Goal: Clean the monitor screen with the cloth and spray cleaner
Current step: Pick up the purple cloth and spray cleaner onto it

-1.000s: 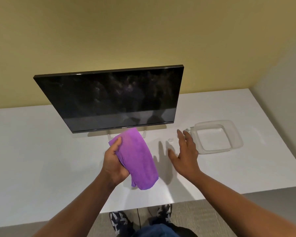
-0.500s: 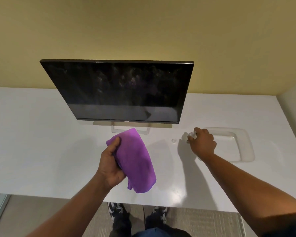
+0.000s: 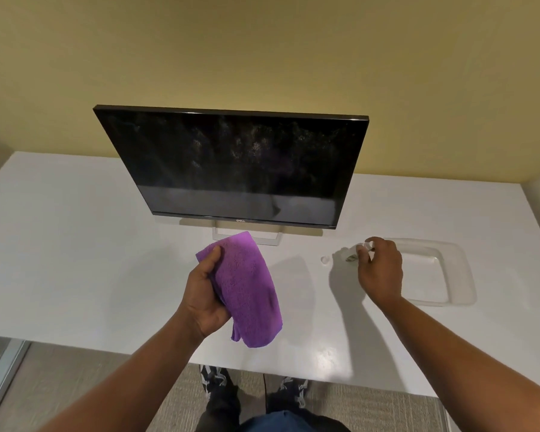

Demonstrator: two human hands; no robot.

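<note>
A black monitor stands on the white desk, its dark screen speckled with pale spots. My left hand grips a folded purple cloth in front of the monitor's stand, the cloth hanging down over the desk's front part. To the right, my right hand holds a small clear spray bottle just above the desk, fingers curled round it. A small clear cap lies on the desk just left of the bottle.
A shallow clear plastic tray sits on the desk right of my right hand. A yellow wall rises behind the monitor. The desk's front edge runs below my forearms, with my shoes and carpet under it.
My right hand reached from the desk's middle to the tray's left edge, closed on the spray bottle and lifted it slightly. The left hand has kept the cloth. The camera's view shifted.
</note>
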